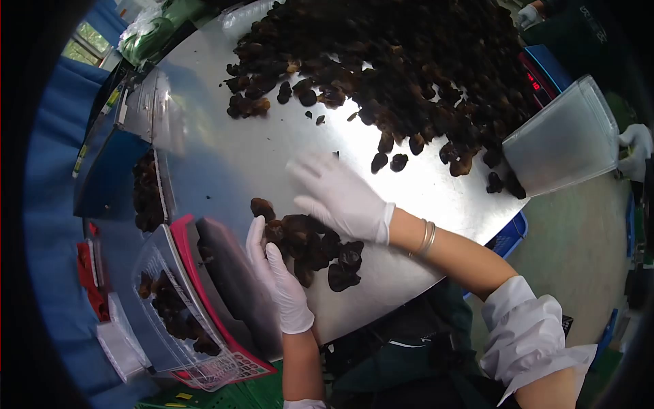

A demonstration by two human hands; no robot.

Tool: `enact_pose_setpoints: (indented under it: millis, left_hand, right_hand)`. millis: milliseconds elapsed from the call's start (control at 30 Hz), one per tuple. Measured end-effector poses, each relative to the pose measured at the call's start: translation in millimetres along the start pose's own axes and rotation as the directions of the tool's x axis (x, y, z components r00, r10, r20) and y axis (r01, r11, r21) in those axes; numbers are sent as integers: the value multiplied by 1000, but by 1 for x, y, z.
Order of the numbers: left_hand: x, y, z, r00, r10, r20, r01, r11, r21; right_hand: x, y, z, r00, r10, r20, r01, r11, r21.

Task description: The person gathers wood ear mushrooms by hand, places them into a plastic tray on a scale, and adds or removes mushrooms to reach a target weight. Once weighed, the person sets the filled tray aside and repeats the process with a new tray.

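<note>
Both hands wear white gloves over a metal table (231, 157). A small group of dark brown, rounded pieces (310, 245) lies near the table's front edge. My left hand (279, 283) stands at the left side of this group, thumb and fingers apart, touching the nearest pieces. Above the group's upper right side is my right hand (344, 198), palm down with its fingers spread and slightly blurred. Neither hand visibly grips a piece. A large heap of the same dark pieces (388, 61) covers the far part of the table.
At the left, a clear container (180, 320) with dark pieces stands beside a pink-rimmed basket (194, 262). Stacked clear containers (562, 140) are at the right, near a scale with a red display (533, 80). Another person's gloved hand (637, 150) touches the stack.
</note>
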State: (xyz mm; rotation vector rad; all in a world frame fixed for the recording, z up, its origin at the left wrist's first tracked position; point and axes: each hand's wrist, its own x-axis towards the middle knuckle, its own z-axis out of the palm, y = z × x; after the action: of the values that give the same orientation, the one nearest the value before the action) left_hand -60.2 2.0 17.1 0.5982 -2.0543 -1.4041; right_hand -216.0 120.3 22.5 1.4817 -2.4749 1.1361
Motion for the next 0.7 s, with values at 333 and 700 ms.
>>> enact_pose_setpoints:
  millis: [333, 700]
  left_hand:
    - [2, 3, 0, 999, 34, -6, -34, 998, 56]
    - [3, -1, -1, 998, 63, 10, -63, 995, 71]
  right_hand:
    - [-97, -13, -40, 952, 278, 128, -227, 922, -314]
    - [-230, -28, -145, 665, 707, -239, -691, 463, -555]
